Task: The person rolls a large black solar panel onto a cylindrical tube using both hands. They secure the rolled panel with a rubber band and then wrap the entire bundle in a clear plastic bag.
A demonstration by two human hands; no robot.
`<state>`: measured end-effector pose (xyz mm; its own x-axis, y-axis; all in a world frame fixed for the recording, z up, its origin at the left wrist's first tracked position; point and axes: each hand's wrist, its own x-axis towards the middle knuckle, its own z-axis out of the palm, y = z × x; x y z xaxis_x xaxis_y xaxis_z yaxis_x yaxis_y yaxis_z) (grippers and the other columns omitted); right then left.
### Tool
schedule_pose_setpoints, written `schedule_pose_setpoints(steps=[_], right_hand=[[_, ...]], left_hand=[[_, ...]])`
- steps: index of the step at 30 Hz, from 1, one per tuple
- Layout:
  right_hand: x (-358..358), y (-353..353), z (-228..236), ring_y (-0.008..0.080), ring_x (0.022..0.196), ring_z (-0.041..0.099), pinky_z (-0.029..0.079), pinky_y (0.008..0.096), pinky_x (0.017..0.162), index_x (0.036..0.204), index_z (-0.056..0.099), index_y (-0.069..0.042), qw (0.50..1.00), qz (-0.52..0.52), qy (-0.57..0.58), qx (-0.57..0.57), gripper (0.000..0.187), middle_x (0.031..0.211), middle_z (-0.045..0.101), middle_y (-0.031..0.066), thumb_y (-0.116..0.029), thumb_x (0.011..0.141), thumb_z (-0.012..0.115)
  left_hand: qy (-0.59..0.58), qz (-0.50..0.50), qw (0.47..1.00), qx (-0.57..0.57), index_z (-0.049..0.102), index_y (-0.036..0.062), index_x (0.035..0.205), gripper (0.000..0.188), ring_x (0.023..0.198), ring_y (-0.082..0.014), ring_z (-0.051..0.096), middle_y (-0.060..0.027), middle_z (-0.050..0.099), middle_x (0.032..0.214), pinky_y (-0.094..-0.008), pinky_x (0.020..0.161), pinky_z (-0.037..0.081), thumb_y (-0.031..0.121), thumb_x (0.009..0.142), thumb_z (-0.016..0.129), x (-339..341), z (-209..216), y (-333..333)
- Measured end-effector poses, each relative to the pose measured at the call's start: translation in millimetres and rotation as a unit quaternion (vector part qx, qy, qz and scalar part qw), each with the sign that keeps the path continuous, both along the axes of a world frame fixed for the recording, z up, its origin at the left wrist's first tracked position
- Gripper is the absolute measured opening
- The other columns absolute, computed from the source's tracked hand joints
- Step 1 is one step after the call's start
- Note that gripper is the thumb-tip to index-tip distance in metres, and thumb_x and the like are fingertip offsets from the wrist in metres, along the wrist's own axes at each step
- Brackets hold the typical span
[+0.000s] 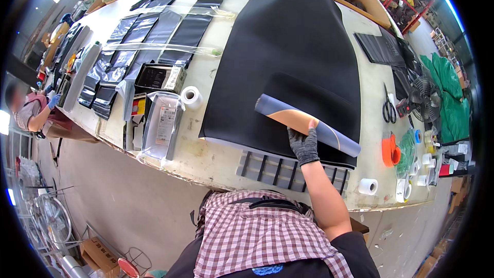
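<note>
- Nearest was the person's checked apron [257, 226], close against the table [198, 123]; the left hand was out of view, so its state could not be told.
- The right hand [304, 145], in a grey glove with a bare thumb tip, was closed around the roll [329, 136], the thumb on its near face; the other fingertips were hidden.
- The roll, blue-grey with a tan patch, slanted over the near part of the black sheet [293, 36], a dark shadow beside it.
- The step in hand looked to be handling the roll over the sheet; whether to open or to place it could not be told.
- The next move seemed to call for a steady grip near mid-length, and perhaps a second hand at one end to keep it level.
- A barred grey panel [271, 168] showed at the sheet's near edge.
- Farther right were scissors [388, 105] and a fan [425, 99]; left, an open box [163, 123] and black packets [193, 31].
- Beyond the table's left end, a co-worker [38, 116] wore blue gloves.
</note>
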<state>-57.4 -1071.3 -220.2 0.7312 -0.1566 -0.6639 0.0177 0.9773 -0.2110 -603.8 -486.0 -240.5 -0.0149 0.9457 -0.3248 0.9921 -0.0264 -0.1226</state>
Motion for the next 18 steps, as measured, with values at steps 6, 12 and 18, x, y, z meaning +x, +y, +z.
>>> schedule_pose_setpoints(steps=[6, 12, 18], right_hand=[[1, 10, 12, 0.0306, 0.116, 0.057, 0.054, 0.0541, 0.096, 0.126, 0.05, -0.005, 0.997, 0.045, -0.037, 0.051, 0.057, 0.122, 0.057, 0.0132, -0.025, 0.081, 0.081], [-21, 36, 4, 0.0244, 0.108, 0.06, 0.058, 0.0407, 0.087, 0.121, 0.053, -0.009, 0.991, 0.13, -0.028, -0.016, 0.044, 0.114, 0.059, 0.0096, -0.024, 0.086, 0.076], [-87, 5, 50, 0.0143, 0.096, 0.061, 0.053, 0.0277, 0.083, 0.115, 0.055, -0.003, 0.92, 0.347, -0.181, -0.007, 0.022, 0.106, 0.063, 0.0048, -0.018, 0.099, 0.056]], left_hand=[[0.432, -0.26, 0.832, -0.231, 0.07, 0.0162, 0.117, 0.033, 0.112, -0.0249, 0.061, -0.0084, 0.064, 0.123, -0.0416, 0.09, 0.051, 0.027, 0.088, 0.059, 43, 27, 36], [-0.199, -0.697, 0.675, -0.14, 0.069, 0.0106, 0.097, 0.026, 0.083, -0.0347, 0.063, -0.0118, 0.068, 0.09, -0.0429, 0.075, 0.05, 0.025, 0.075, 0.075, 360, 116, -140], [-0.268, -0.886, 0.373, -0.063, 0.04, 0.0209, 0.147, 0.099, 0.14, -0.038, 0.029, -0.018, 0.032, 0.151, -0.0587, 0.114, 0.02, 0.031, 0.06, 0.084, 484, 117, -389]])
